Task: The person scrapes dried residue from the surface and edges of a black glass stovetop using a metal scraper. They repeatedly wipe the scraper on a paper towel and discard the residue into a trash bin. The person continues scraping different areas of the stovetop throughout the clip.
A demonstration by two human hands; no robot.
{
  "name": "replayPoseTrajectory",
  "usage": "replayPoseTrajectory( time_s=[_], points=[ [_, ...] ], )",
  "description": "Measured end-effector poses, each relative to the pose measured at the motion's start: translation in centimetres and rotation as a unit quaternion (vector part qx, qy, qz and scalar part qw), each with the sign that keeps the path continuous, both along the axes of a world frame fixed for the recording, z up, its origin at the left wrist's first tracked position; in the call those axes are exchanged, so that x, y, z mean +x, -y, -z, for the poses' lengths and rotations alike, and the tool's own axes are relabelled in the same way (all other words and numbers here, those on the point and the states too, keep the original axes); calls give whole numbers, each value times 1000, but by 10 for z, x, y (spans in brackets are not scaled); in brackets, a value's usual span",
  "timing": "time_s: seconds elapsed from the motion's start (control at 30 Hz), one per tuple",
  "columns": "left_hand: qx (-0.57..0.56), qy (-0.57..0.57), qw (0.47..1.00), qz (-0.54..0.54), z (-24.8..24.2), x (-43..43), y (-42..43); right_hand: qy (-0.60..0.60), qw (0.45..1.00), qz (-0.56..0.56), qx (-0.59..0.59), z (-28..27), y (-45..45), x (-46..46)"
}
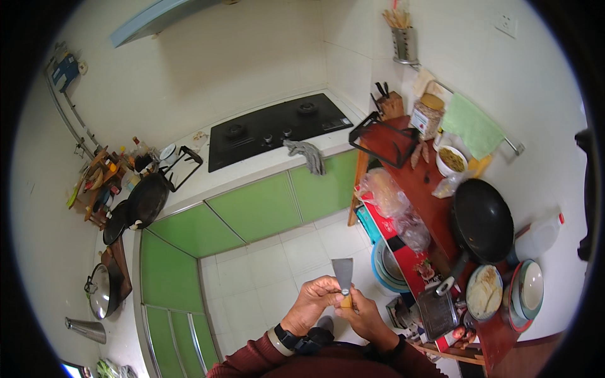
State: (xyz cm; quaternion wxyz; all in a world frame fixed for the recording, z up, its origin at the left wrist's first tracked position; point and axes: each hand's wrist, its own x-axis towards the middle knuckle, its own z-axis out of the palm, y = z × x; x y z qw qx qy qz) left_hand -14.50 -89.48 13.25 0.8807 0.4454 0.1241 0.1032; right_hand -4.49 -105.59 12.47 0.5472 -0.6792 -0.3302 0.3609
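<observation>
A putty knife (343, 274) with a flat metal blade and a yellow handle is held upright in front of my body, above the tiled floor. My right hand (366, 315) is closed around its handle. The fingers of my left hand (314, 301) pinch the tool near the base of the blade, touching my right hand. Beyond the green cabinets lies a black gas cooktop (279, 130) without its pan supports, and a grey cloth (309, 156) hangs over the counter edge in front of it.
A pan support (183, 165) and dark pans (147, 201) are on the left counter. Another support (385, 141) rests on the red table at right, with a wok (483, 221), a bowl of food (451, 161) and a plate (484, 293). Basins (378, 260) stand below.
</observation>
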Motion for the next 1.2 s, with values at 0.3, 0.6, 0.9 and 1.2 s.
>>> replayPoseTrajectory(
  time_s=[0.3, 0.6, 0.9, 1.2],
  points=[
    [4, 45, 977, -210, 0, -3, -105, 105, 989, -24, 103, -30, -150, 15],
    [60, 16, 938, -341, 1, 30, -192, 145, 982, -67, 99, -23, -269, 71],
    [161, -195, 839, -481, -7, 84, -321, 130, 979, -94, 128, -38, -398, 180],
    [589, -375, 562, -443, 25, 73, -515, 114, 977, -165, 73, -40, -497, 222]
  ],
)
